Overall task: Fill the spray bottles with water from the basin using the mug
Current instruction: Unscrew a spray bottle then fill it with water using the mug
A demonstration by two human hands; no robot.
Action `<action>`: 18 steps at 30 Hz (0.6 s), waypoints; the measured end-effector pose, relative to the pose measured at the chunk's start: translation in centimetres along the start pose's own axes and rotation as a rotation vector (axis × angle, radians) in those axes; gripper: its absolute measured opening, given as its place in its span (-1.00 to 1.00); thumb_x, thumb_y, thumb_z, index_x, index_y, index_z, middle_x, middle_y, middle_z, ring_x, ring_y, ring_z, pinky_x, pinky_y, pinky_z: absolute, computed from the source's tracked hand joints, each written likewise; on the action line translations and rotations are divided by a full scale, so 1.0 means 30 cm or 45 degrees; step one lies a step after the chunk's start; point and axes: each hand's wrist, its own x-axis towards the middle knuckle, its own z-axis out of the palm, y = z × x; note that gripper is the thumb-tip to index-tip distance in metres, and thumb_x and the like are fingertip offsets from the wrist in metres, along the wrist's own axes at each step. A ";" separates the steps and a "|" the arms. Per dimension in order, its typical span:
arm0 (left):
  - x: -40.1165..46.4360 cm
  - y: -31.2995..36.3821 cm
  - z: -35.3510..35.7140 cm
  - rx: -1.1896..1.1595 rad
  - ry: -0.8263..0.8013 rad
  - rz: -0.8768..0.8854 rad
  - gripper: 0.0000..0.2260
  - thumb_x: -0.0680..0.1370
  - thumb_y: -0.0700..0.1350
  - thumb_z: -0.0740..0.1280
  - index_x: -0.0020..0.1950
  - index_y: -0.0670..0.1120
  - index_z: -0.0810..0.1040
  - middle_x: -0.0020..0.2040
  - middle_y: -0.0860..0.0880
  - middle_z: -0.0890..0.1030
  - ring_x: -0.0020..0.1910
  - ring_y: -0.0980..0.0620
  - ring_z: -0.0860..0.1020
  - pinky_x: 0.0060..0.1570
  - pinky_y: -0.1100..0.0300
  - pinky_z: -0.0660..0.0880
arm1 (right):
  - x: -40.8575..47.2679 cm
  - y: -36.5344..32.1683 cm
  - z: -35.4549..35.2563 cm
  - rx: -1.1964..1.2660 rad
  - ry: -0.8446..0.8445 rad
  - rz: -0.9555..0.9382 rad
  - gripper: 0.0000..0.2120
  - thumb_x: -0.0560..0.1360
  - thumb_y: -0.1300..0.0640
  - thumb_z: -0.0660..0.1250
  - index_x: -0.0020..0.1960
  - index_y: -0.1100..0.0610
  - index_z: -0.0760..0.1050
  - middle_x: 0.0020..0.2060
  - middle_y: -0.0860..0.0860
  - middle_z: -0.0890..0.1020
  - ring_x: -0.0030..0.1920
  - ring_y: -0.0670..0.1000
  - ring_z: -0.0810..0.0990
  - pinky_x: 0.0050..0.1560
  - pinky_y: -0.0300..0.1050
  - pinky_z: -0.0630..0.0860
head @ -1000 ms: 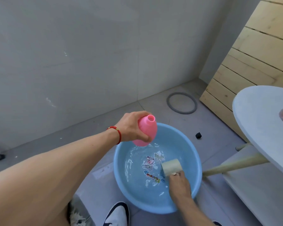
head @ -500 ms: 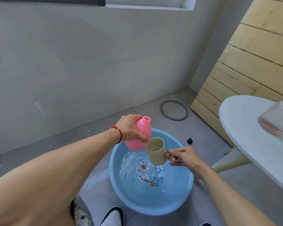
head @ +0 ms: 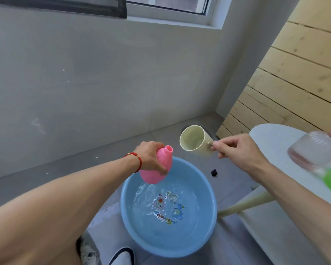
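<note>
Mug raised to pour into pink bottle over basin.
Left hand (head: 148,156) grips bottle (head: 158,166) above basin (head: 211,205), likely to catch spills; right hand (head: 237,150) pinches handle of mug (head: 194,138), tipped sideways, just beside bottle's open neck.

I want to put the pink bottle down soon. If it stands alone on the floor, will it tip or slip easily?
The pink bottle looks like thin plastic, so it is probably light and easy to knock over. Its body is rounded and narrows to a small neck; on its side it may roll. The left hand holds it over the basin, so it may be wet and somewhat slippery.
</note>
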 end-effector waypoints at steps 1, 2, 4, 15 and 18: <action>0.002 0.002 0.002 -0.003 -0.005 0.002 -0.46 0.12 0.21 0.59 0.06 0.17 0.59 -0.06 0.12 0.63 -0.02 -0.01 0.62 -0.05 0.01 0.67 | -0.004 -0.011 0.005 -0.053 0.031 -0.028 -0.76 0.57 0.04 0.42 -0.23 0.08 0.73 -0.41 -0.03 0.66 -0.39 -0.16 0.46 -0.21 -0.14 0.44; 0.003 0.002 0.006 -0.005 -0.010 0.003 -0.47 0.11 0.22 0.59 0.03 0.19 0.58 -0.06 0.13 0.63 -0.02 0.00 0.62 -0.05 0.02 0.67 | -0.007 -0.021 0.012 -0.115 0.058 -0.058 -0.74 0.56 0.02 0.42 -0.26 0.08 0.72 -0.40 -0.01 0.66 -0.44 -0.17 0.41 -0.25 -0.15 0.39; 0.005 0.005 0.011 -0.010 -0.022 0.012 -0.48 0.10 0.23 0.58 0.01 0.24 0.55 -0.06 0.13 0.63 -0.02 -0.01 0.62 -0.05 0.02 0.67 | -0.008 -0.037 0.024 -0.215 0.101 -0.107 -0.70 0.55 0.00 0.43 -0.31 0.10 0.69 -0.41 0.03 0.66 -0.49 -0.14 0.39 -0.31 -0.18 0.34; 0.014 0.016 0.021 -0.041 -0.056 0.043 -0.54 0.18 0.17 0.64 -0.02 0.21 0.54 -0.05 0.10 0.63 -0.01 -0.02 0.60 -0.06 0.06 0.65 | -0.018 -0.039 0.053 -0.438 0.200 -0.428 -0.69 0.57 0.03 0.40 -0.33 0.07 0.62 -0.47 -0.03 0.61 -0.34 0.06 0.59 -0.21 0.04 0.54; 0.013 0.017 0.023 -0.036 -0.054 0.052 -0.54 0.19 0.16 0.64 -0.03 0.22 0.52 -0.04 0.08 0.63 0.00 -0.03 0.60 -0.07 0.07 0.63 | -0.017 -0.031 0.053 -0.454 0.200 -0.473 -0.70 0.58 0.01 0.39 -0.29 0.09 0.63 -0.45 0.00 0.61 -0.33 0.10 0.58 -0.22 0.05 0.53</action>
